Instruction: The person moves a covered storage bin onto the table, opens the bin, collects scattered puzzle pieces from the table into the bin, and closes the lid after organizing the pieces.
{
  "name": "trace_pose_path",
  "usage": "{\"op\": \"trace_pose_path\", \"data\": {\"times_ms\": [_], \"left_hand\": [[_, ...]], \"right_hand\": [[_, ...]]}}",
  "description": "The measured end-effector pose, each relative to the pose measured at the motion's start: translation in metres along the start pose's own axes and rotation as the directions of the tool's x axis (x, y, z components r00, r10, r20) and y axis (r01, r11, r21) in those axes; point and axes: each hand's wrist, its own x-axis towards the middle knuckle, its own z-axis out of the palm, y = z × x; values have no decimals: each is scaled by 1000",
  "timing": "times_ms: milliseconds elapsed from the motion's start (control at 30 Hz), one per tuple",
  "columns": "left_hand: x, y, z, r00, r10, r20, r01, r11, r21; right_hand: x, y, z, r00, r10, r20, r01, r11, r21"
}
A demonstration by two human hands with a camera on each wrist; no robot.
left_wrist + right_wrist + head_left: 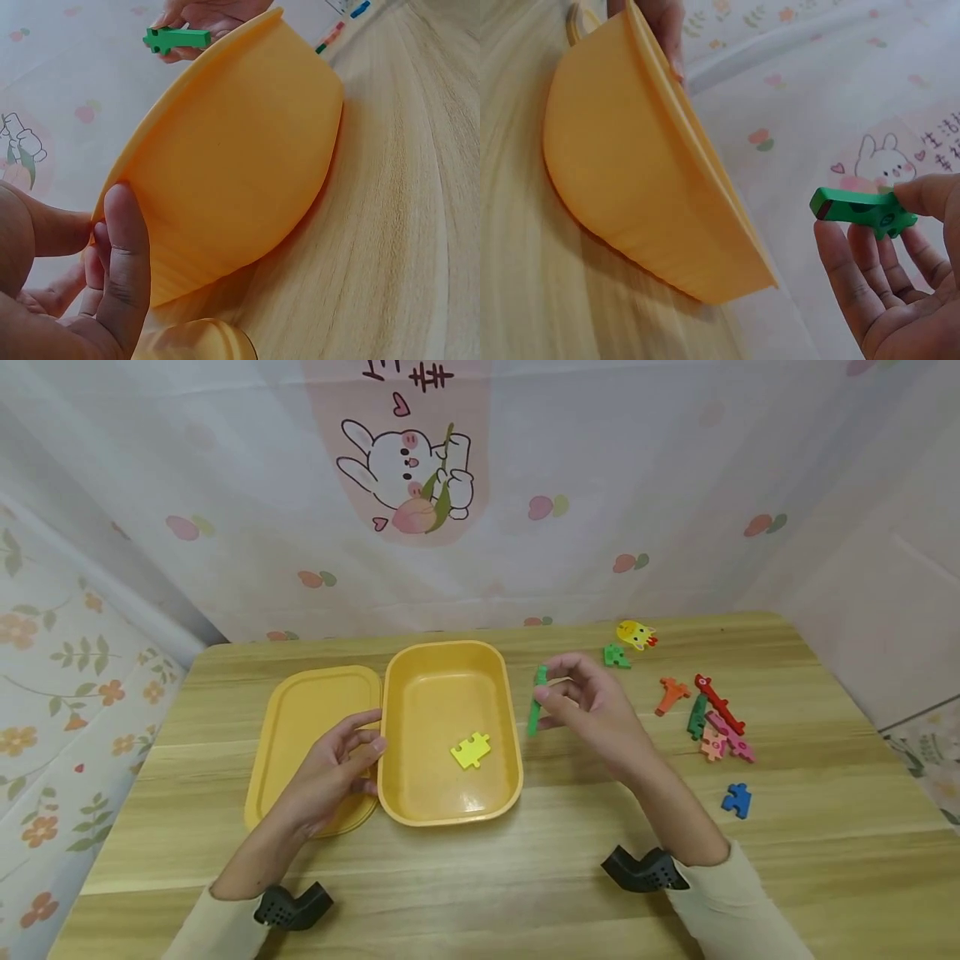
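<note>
My left hand (339,770) pinches the left rim of a yellow-orange plastic box (450,817) between thumb and fingers, as the left wrist view shows. Inside the box lies a yellow puzzle piece (471,750). Just right of the box, my right hand (592,706) holds a green puzzle piece (537,702) between thumb and fingers, raised above the table. In the right wrist view this green piece (862,210) has a long straight end and a knobbed end, with a dark marking on its side.
The box's lid (288,727) lies left of the box, partly beneath my left hand. To the right are a giraffe-head piece (636,634), a green piece (617,656), an orange piece (672,694), a red piece (720,703), a pink piece (738,745) and a blue piece (737,800).
</note>
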Motion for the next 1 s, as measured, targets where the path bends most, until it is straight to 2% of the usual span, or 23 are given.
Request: {"op": "trace_pose_path", "data": {"times_ms": [367,500,800,1000], "left_hand": [[-1,-1,-3,1000,3,-5,-3,1000,6],[0,0,-1,1000,15,0,-15,1000,-10],[1,0,0,999,25,25,-24,999,-28],[0,-1,-1,1000,19,25,-18,1000,-24]], "right_hand": [[1,1,16,999,24,45,-25,999,33],[1,0,17,999,4,47,-5,1000,24],[-5,3,26,998,-65,-3,65,998,-15],[-5,2,31,992,-129,10,129,991,-31]]}}
